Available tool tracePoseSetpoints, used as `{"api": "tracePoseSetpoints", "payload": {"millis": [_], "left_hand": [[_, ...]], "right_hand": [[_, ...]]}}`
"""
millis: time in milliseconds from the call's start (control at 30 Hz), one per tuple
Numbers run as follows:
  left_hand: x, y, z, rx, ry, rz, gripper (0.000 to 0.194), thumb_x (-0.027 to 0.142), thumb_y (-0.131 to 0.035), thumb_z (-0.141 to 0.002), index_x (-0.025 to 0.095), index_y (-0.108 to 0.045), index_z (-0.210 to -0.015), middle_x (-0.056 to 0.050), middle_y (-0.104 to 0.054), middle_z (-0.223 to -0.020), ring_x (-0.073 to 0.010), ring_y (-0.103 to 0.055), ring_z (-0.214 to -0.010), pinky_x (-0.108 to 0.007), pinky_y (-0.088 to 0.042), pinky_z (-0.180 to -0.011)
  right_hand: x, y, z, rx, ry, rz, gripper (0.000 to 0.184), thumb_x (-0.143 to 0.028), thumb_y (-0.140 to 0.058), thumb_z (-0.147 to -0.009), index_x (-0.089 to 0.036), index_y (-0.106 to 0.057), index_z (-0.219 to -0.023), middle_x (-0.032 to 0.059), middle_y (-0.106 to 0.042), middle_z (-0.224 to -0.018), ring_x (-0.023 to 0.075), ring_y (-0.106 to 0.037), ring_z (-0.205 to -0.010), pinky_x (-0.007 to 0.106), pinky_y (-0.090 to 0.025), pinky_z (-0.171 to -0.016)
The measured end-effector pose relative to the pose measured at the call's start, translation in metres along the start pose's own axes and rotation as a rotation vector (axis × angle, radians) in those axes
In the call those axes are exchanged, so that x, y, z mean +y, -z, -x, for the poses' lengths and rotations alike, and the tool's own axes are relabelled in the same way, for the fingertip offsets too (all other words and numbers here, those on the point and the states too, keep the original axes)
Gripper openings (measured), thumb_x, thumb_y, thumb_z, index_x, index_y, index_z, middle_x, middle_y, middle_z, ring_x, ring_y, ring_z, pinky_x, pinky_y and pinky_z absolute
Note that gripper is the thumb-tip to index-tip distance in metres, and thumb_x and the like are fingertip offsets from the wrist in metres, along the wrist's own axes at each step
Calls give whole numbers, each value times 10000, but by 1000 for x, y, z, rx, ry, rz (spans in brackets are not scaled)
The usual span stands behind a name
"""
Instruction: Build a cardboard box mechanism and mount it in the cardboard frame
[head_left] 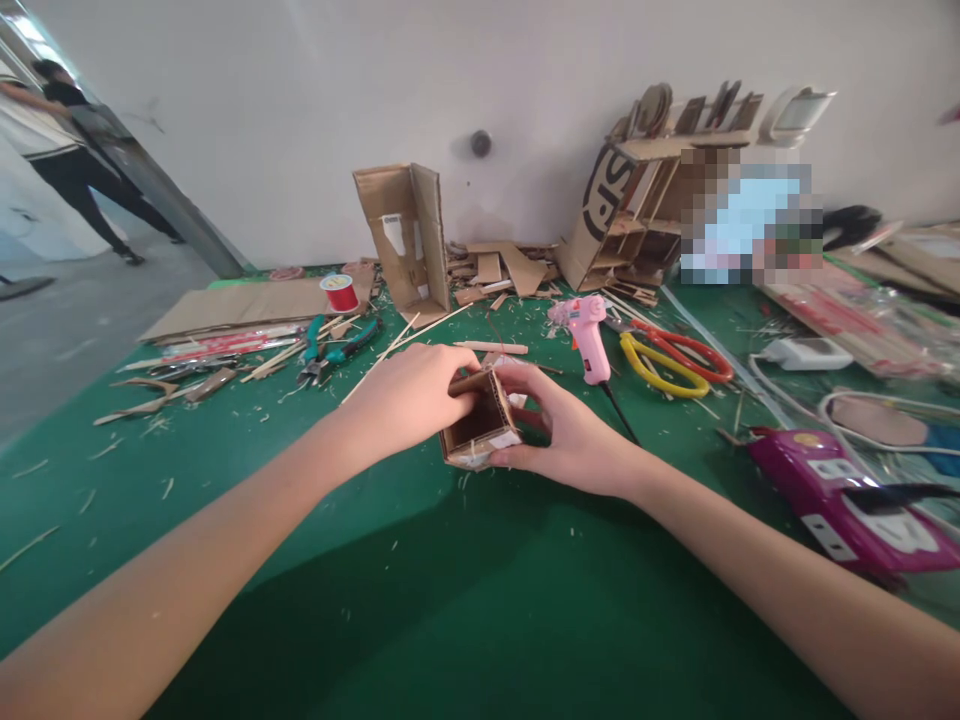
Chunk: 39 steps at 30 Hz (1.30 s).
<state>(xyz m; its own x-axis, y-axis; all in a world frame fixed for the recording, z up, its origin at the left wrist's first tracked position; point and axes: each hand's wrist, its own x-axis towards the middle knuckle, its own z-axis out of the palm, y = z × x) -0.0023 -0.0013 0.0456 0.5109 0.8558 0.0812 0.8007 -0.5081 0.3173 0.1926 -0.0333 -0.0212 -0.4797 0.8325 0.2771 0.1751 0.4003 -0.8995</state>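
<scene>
A small open-ended cardboard box (480, 425) is held just above the green table (450, 600), its open end turned toward me. My left hand (412, 400) grips its left wall, with the thumb reaching inside the opening. From the other side my right hand (562, 425) clasps the box between thumb and fingers. Whitish patches show on the lower and right outer faces. Behind the hands lies a thin wooden stick (502, 348). A pink glue gun (589, 335) lies on the table beyond my right hand.
Scissors with yellow and red handles (667, 360) lie right of the glue gun. A purple power strip (847, 500) stands at right. Teal pliers (337, 345), a red thread spool (339, 293), an upright cardboard piece (405, 240) and a cardboard shelf (630, 210) are farther back.
</scene>
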Motion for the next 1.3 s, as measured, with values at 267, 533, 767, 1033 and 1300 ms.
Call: {"api": "tracePoseSetpoints", "payload": {"millis": [267, 533, 767, 1033, 1300], "left_hand": [[3, -4, -2, 47, -55, -61, 201, 179, -539, -777, 192, -526, -578, 11, -601, -583, -121, -445, -498, -273, -269, -452], [-5, -1, -3, -35, -139, 1, 159, 243, -540, -862, 214, -687, -809, 14, -709, -790, -147, -603, -688, -270, -377, -576], [-7, -7, -4, 143, -282, -215, 240, 177, -485, -899, 200, -724, -905, -24, -734, -868, -202, -646, -774, -332, -450, -688], [-23, -3, -7, 223, -473, -184, 237, 189, -509, -945, 245, -730, -1011, 9, -764, -1031, -182, -706, -883, -311, -512, -739], [-27, 3, -6, 307, -855, -303, 216, 149, -447, -994, 187, -651, -1054, -47, -756, -1073, -191, -696, -1029, -357, -530, -867]], "right_hand": [[2, 0, 1, 21, 13, 92, 667, -207, -756, -771, -249, -437, -1356, 100, -502, -1412, 253, -531, -1293, 481, -477, -1082], [6, 5, 2, 34, 17, 175, 732, -307, -806, -730, -288, -425, -1355, 78, -491, -1432, 267, -502, -1317, 466, -455, -1095], [4, 12, 3, 32, 32, 188, 771, -295, -796, -725, -311, -399, -1385, 73, -450, -1457, 273, -442, -1369, 467, -424, -1125], [-3, 18, 3, -10, -167, 374, 554, -119, -582, -821, -202, -484, -1360, 62, -702, -988, 194, -684, -856, 357, -566, -783], [-13, 35, -3, 111, -273, 305, 278, -364, -495, -923, -180, -656, -1055, 60, -689, -901, 180, -638, -775, 316, -520, -665]]}}
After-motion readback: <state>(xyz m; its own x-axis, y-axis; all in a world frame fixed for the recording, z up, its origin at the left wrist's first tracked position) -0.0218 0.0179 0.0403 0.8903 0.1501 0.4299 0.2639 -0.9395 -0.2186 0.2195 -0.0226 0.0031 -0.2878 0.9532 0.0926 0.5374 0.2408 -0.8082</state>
